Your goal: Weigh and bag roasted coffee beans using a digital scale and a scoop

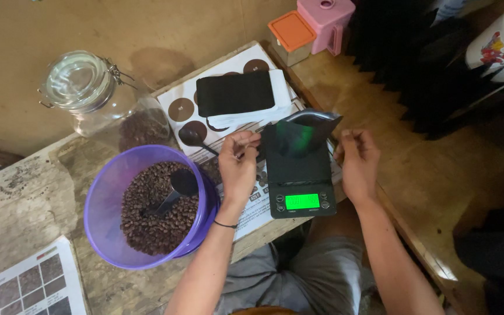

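A black pouch (298, 137) stands open on a black digital scale (300, 186) with a lit green display. My left hand (237, 169) grips the handle of a dark spoon (189, 137), whose bowl points left over a white sheet; its fingertips sit by the pouch's left edge. My right hand (357, 163) pinches the pouch's right edge. A purple bowl (103, 204) of roasted coffee beans (147, 216) sits to the left with a black scoop (179, 185) resting in it.
A glass clamp-lid jar (83, 87) with some beans lies behind the bowl. A flat black pouch (235, 93) rests on a white sheet with brown circles (181, 93). An orange-lidded box (290, 32) and a pink container (325, 17) stand at the back. A colour chart (24, 289) lies at the front left.
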